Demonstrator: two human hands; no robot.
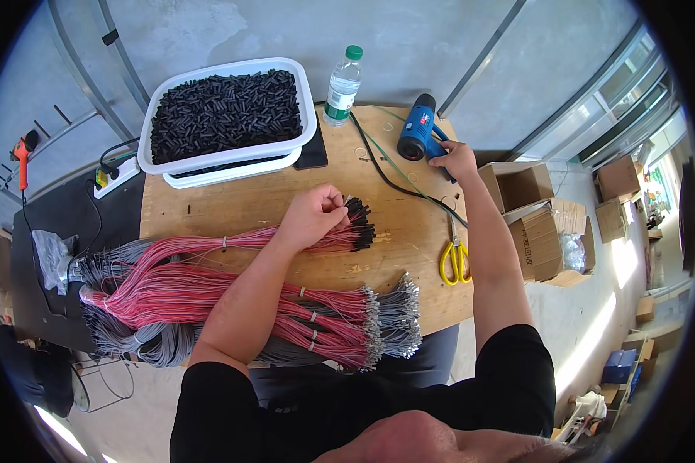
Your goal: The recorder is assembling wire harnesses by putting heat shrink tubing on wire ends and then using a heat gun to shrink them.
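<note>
A white tub of black tubes [307,116] stands at the counter's [409,239] far left. Right of the tub come a green-capped bottle [342,89] and a black cable [382,174], which trails between the two hands. Further right of the tub and nearer the person lie yellow-handled scissors [443,264]; red-pink wire bundles [340,309] crowd the near side.

In front of the tub, the black-ended wire bundle [243,238] runs left to right, dark tips rightward. The left hand [314,216] bends over it, fingers curled; I cannot tell whether its grip has a wire. Well right of the tub, the right hand [457,160] holds the handle of a blue heat gun [418,127], its barrel lying lengthwise away from the person.
</note>
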